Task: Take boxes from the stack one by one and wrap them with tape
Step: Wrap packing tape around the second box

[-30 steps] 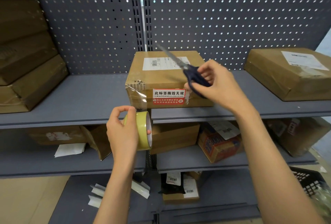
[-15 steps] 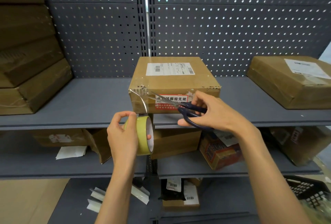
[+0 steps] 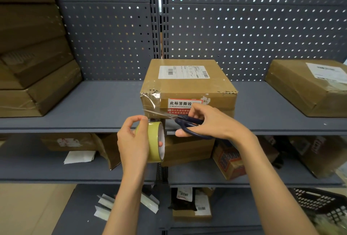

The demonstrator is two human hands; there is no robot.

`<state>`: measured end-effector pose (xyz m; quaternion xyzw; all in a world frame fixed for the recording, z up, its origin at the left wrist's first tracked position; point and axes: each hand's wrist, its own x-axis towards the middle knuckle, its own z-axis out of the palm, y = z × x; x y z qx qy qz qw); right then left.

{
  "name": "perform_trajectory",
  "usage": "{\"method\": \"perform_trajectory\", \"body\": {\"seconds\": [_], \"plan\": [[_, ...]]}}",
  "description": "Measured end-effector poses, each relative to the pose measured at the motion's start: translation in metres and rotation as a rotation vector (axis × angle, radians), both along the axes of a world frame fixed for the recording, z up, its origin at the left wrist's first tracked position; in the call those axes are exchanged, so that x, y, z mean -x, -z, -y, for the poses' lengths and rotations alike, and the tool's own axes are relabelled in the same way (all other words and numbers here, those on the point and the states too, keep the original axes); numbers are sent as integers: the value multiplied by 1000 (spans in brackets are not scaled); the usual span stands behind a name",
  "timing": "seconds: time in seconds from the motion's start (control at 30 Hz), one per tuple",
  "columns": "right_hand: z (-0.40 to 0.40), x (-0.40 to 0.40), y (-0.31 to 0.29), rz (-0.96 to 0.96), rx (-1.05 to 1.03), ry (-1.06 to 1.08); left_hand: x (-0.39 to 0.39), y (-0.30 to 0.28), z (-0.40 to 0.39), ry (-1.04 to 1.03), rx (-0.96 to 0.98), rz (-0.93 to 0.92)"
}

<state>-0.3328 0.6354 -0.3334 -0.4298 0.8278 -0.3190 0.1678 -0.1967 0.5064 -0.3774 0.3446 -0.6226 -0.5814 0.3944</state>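
Cardboard box [image 3: 188,86]: brown, white shipping label on top, red-and-white seal sticker on the front face; stands on the grey shelf [image 3: 90,107], at its front edge, centre of view.

Clear tape strip [image 3: 150,103]: runs from the box's front left corner down to the roll.

Tape roll [image 3: 153,141]: yellowish, held on edge just below the shelf lip. Left hand [image 3: 133,140] is curled round it, thumb through the core.

Scissors [image 3: 180,121]: dark blue handles, blades pointing left at the tape strip. Right hand [image 3: 210,122] grips the handles, fingers through the loops.

Stack of boxes [image 3: 35,65]: far left of the same shelf. One flat parcel [image 3: 309,86]: far right.

Lower shelves: assorted cartons, loose paper. Black basket [image 3: 319,204]: bottom right.
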Motion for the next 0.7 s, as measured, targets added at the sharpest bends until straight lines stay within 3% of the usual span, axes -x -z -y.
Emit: {"method": "perform_trajectory", "body": {"seconds": [0.7], "plan": [[8, 6, 3, -53, 134, -35, 0, -1, 3, 33, -27, 16]]}}
